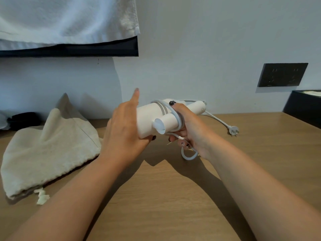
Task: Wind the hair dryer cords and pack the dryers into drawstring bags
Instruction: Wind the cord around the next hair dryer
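A white hair dryer is held above the wooden table, its folded handle pointing toward me. My left hand grips the dryer's left end, thumb underneath and index finger raised. My right hand holds the dryer's right side and pinches the white cord, which loops over the body. A small loop of cord hangs below my right hand. The rest of the cord trails right to the plug lying on the table. A cream drawstring bag lies bulging at the left, its tie near the front.
A white towel hangs over a dark bar on the wall at the upper left. A black socket plate sits on the wall at right. A black box stands at the table's far right. A dark object lies behind the bag.
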